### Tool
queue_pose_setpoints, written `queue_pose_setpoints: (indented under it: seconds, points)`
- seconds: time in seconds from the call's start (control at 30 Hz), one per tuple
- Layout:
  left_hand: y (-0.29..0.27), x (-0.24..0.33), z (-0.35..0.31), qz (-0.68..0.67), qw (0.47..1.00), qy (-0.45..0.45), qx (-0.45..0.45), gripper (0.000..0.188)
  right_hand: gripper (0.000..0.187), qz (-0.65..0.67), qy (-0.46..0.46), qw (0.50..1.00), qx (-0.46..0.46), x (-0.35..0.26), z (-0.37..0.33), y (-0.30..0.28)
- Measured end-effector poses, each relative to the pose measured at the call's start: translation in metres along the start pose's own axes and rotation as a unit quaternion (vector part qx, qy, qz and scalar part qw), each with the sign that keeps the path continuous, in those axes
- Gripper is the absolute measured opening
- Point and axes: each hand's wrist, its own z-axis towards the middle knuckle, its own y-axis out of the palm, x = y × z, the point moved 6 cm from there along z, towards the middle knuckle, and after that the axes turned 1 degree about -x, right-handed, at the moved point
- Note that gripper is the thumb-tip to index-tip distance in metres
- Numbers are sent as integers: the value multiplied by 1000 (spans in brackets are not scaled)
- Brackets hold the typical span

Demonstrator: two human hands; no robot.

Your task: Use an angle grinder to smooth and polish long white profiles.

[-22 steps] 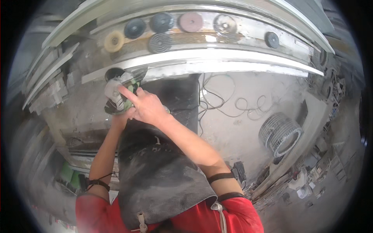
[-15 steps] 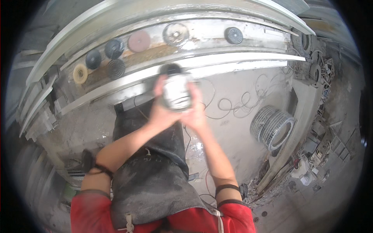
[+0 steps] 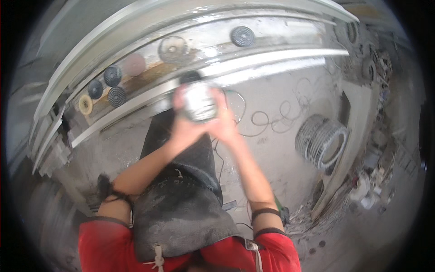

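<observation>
Fingers [image 3: 219, 100] around silvery tool [image 3: 199, 102], near white ledge [image 3: 276, 55] and grey floor [image 3: 258, 167].

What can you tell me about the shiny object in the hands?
The object looks rounded and silvery white, perhaps metal, with dark stripes near its lower edge; a dark part shows beyond its top. Blur and glare hide finer detail. The left hand and right hand clasp its sides; in view, it overlaps a white ledge.

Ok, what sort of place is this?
Probably a grinding or polishing workshop: round discs lie along a ledge, the floor looks dusty, and the person wears a dark apron.
</observation>
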Motion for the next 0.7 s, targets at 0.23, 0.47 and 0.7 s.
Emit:
queue_pose_setpoints:
  seconds: [0.23, 0.47, 0.7]
  points:
    - [-103, -80, -70, 33, 988, -150, 27, 113, 85, -8, 21, 986, -168, -53, 3, 80]
    - [153, 25, 65, -25, 999, 14, -46, 130, 89, 376, 21, 925, 53, 50, 25, -133]
    - [454, 110, 184, -79, 981, -61, -164, 125, 95, -48, 127, 978, 157, 197, 49, -464]
